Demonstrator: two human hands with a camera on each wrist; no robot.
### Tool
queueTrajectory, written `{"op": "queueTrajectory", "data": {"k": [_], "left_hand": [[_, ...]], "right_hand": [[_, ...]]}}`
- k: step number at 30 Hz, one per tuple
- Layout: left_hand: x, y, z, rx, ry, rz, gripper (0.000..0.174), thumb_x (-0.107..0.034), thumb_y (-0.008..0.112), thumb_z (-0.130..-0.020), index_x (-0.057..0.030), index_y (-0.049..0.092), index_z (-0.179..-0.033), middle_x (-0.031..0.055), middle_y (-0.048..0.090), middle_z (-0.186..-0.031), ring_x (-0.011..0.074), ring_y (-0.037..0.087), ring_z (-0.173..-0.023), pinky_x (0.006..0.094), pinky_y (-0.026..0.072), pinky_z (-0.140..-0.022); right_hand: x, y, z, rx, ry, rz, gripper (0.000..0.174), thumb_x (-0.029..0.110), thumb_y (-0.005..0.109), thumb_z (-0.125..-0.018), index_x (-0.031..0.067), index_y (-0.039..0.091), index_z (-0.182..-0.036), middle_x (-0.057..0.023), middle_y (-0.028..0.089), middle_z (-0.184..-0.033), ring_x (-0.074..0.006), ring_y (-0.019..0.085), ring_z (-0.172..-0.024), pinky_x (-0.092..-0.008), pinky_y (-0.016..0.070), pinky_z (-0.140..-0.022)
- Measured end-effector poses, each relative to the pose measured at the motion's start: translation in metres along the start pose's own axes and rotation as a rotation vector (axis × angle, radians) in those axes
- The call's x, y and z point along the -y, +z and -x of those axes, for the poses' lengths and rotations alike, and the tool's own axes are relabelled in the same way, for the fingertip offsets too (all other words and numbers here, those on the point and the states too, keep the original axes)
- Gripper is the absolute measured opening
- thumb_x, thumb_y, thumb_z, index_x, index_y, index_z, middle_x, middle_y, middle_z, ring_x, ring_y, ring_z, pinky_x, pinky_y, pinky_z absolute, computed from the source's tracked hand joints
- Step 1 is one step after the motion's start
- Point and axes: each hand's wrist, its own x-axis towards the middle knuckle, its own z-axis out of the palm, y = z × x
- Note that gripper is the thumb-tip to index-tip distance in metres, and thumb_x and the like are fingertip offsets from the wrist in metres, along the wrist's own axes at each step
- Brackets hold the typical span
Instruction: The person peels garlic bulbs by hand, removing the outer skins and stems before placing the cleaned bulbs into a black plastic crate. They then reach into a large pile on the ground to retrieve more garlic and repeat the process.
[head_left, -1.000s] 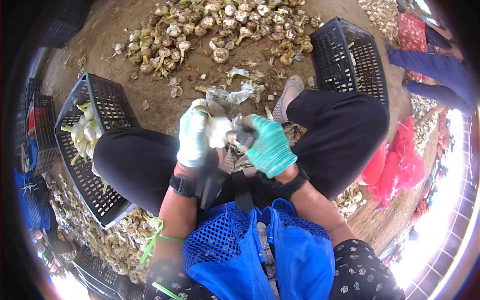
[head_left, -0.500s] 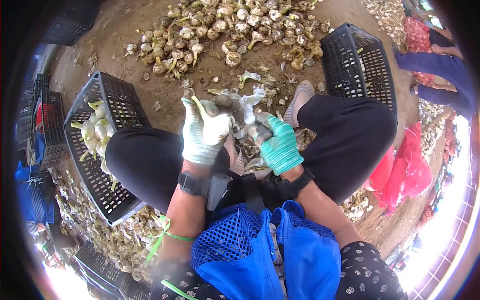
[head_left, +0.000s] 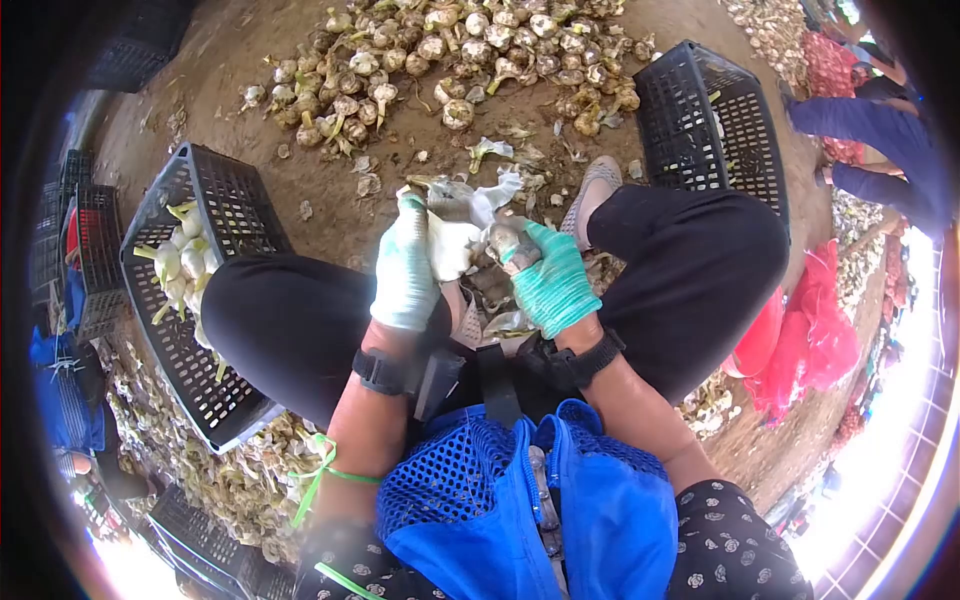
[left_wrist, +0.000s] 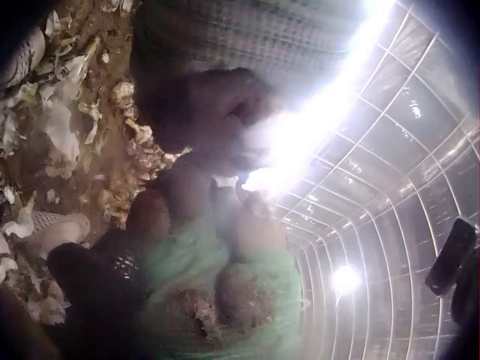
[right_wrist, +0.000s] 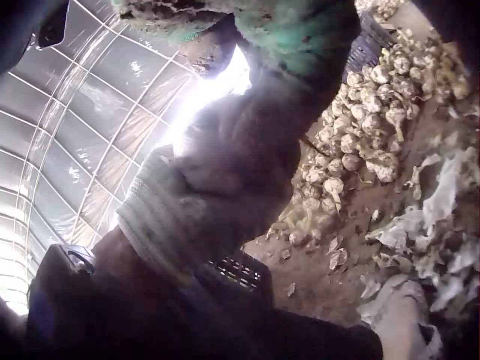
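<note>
In the head view a white garlic bulb (head_left: 453, 246) sits in front of my lap, between both gloved hands. My left hand (head_left: 405, 270), in a pale knitted glove, grips it from the left and hides part of it. From the right, my right hand (head_left: 552, 278), in a green glove, brings its curled, dirt-darkened fingertips (head_left: 508, 246) to the bulb's side. The left wrist view shows the right hand (left_wrist: 217, 262) in green with thumb and finger bent toward the dark left hand. Glare blurs the bulb there. In the right wrist view the left hand (right_wrist: 202, 180) covers it.
A black crate (head_left: 235, 200) with trimmed garlic stands beside my left knee, another crate (head_left: 690, 120) beyond my right knee. Ahead lies a pile of unpeeled garlic (head_left: 440, 60). Loose skins (head_left: 490, 195) litter the ground near my foot. Red mesh bags (head_left: 805, 340) lie at right.
Half a second ago the right hand was apart from the bulb; now its fingertips are at the bulb. The left hand has turned, and the stem seen along it is largely hidden.
</note>
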Motion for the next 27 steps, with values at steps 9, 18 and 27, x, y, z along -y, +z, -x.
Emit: {"op": "queueTrajectory", "data": {"k": [9,18,27], "left_hand": [[0.008,0.006,0.003,0.027,0.355,-0.315,0.045,-0.037,0.036,-0.086,0.0036,0.055,-0.088,0.0084,0.058,-0.075,0.0135,0.055,-0.065,0.0228,0.0444,-0.059],[0.004,0.003,0.004,-0.005,0.218,-0.224,0.045,-0.038,0.035,-0.086,0.0027,0.055,-0.089,0.0088,0.059,-0.073,0.0126,0.056,-0.063,0.0220,0.0446,-0.058],[0.003,-0.010,-0.008,-0.101,-0.040,0.340,0.056,-0.055,0.036,-0.079,-0.0016,0.049,-0.092,0.0098,0.056,-0.071,0.0208,0.055,-0.059,0.0293,0.0418,-0.046]], "right_hand": [[-0.007,0.012,-0.003,-0.035,-0.089,0.341,0.033,0.014,0.059,-0.065,-0.0010,0.055,-0.094,-0.0214,0.056,-0.078,-0.0328,0.055,-0.074,-0.0377,0.0441,-0.066],[0.007,0.010,0.003,0.007,-0.061,0.178,0.023,0.011,0.054,-0.072,-0.0014,0.056,-0.091,-0.0203,0.057,-0.075,-0.0327,0.056,-0.069,-0.0355,0.0430,-0.061],[-0.013,0.012,-0.005,-0.028,0.034,0.204,0.023,0.005,0.052,-0.073,-0.0012,0.056,-0.094,-0.0155,0.058,-0.070,-0.0195,0.054,-0.061,-0.0290,0.0419,-0.057]]}}
